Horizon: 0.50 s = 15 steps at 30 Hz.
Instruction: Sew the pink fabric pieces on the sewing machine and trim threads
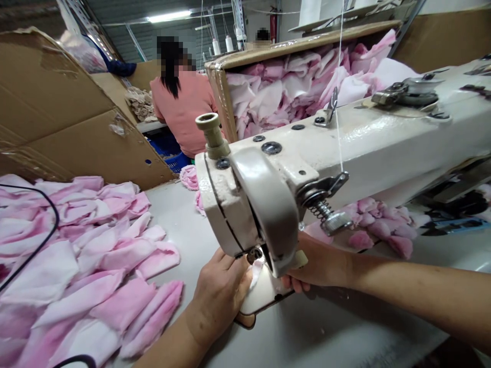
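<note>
At 9 o'clock, pink fabric pile on table. At 6 o'clock, your left hand, fingers spread, presses pale fabric piece under sewing machine head. Your right hand half-curled beside same piece, grip hidden, forearm running toward 3 o'clock.
</note>
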Available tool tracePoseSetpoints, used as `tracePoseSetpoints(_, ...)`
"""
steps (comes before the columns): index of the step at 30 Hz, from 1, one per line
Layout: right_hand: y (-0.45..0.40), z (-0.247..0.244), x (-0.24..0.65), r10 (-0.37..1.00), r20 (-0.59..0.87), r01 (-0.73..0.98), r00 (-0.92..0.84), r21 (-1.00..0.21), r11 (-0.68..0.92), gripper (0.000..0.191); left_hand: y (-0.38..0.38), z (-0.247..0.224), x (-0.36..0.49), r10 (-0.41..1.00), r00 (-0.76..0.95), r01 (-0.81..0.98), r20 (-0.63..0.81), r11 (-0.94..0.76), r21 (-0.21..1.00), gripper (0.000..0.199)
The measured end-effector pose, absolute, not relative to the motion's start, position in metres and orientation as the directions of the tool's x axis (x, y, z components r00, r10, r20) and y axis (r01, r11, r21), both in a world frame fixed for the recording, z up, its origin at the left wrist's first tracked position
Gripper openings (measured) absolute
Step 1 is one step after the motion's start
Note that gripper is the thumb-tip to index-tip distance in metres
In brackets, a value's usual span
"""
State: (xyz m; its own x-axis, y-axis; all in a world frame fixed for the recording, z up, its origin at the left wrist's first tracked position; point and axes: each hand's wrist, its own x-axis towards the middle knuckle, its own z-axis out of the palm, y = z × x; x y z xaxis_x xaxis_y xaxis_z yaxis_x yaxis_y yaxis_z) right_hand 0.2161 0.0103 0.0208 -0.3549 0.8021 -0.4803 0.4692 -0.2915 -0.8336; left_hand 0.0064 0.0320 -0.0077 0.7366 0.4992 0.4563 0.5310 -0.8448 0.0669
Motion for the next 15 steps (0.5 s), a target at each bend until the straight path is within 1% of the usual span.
tracePoseSetpoints(3,0.0072,0.0209,0.2166,0.834,-0.433,0.477,-0.343,-0.845,-0.243,0.015,0.0315,-0.0083,0.006,0.501,0.739,0.538,0.451,-0.841,0.053,0.015)
tracePoseSetpoints(7,0.003,0.0183,0.2175,0.857,-0.396,0.497,-0.329,-0.844,-0.199,0.012,0.031,-0.0079,0.0062,0.514,0.733,0.549,0.445,-0.834,0.059,0.016)
tracePoseSetpoints(11,0.0018,0.0154,0.2183,0.85,-0.411,0.504,-0.33,-0.838,-0.21,0.012,0.0319,-0.0079,0.0064,0.53,0.732,0.556,0.428,-0.828,0.074,0.017)
tracePoseSetpoints(15,-0.0002,0.0145,0.2186,0.839,-0.45,0.513,-0.306,-0.82,-0.253,0.014,0.032,-0.0074,0.0063,0.534,0.732,0.562,0.424,-0.824,0.068,0.021)
